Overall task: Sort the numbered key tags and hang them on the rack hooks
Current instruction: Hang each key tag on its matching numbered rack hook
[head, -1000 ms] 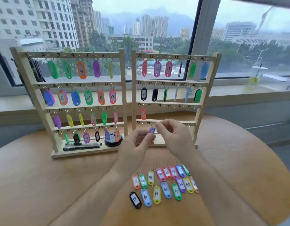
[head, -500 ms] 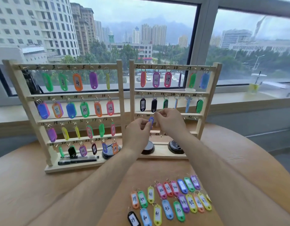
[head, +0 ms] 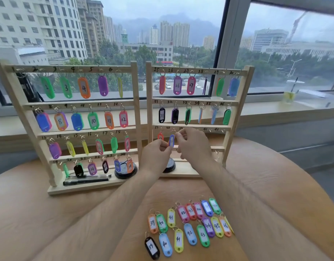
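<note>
Your left fingers [head: 165, 146] pinch the lower end of a blue tag [head: 171, 140], and your right fingers [head: 179, 135] are clamped on its top end, at the ring. The tag stands upright between your left hand [head: 156, 155] and right hand [head: 192, 146], both raised in front of the right rack [head: 242, 95]. It sits just under the bar of row 3, below the written 38 and just beside an orange tag [head: 160, 136] hanging at 37. Your fingers cover the ring, so you cannot tell whether it is on a hook. The 2 rows above carry tags under 25 to 36. The left rack [head: 77, 187] just beside it holds tags on all 4 rows, with a pen [head: 86, 180] on its base. Loose tags [head: 190, 234] marked from 39 up lie flat on the wooden surface [head: 40, 213] between your forearms.
</note>
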